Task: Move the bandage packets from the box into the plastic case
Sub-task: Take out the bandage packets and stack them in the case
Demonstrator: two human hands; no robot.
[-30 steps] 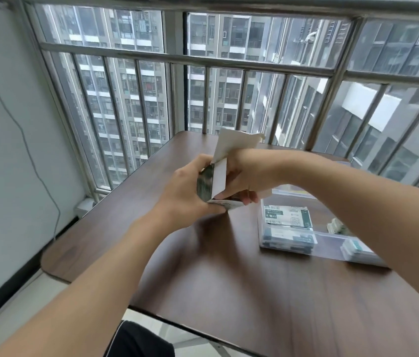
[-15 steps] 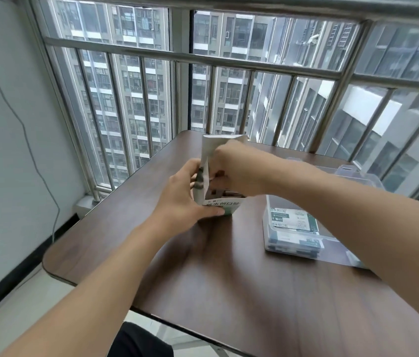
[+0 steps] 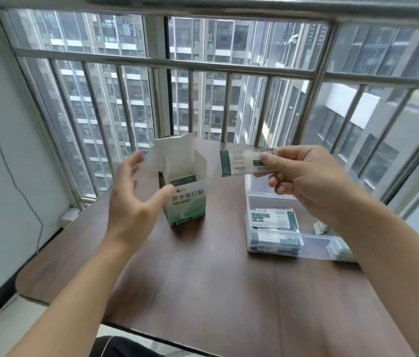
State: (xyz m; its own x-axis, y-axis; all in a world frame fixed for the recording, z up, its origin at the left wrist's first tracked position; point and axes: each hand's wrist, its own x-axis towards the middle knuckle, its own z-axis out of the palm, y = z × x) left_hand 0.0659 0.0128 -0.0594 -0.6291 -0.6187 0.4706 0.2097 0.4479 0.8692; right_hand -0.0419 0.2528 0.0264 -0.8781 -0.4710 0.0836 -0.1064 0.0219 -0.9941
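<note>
A white and green bandage box [image 3: 185, 204] stands upright on the brown table [image 3: 203, 292], its top flaps raised, with dark packets showing inside. My left hand [image 3: 133, 202] hovers just left of the box with fingers spread, holding nothing. My right hand [image 3: 308, 179] pinches one white and green bandage packet [image 3: 239, 163] in the air, above the far end of the clear plastic case [image 3: 280, 251]. Stacks of bandage packets [image 3: 274, 219] lie in the case's left compartment. My right forearm hides part of the case.
A metal window railing [image 3: 229, 69] runs close behind the table's far edge. A white wall [image 3: 2, 150] with a thin cable is at the left. More small packets [image 3: 339, 249] sit at the case's right end.
My right hand has pulled a packet out of the box and carried it right, over the case. My left hand has let go of the box and opened beside it.
</note>
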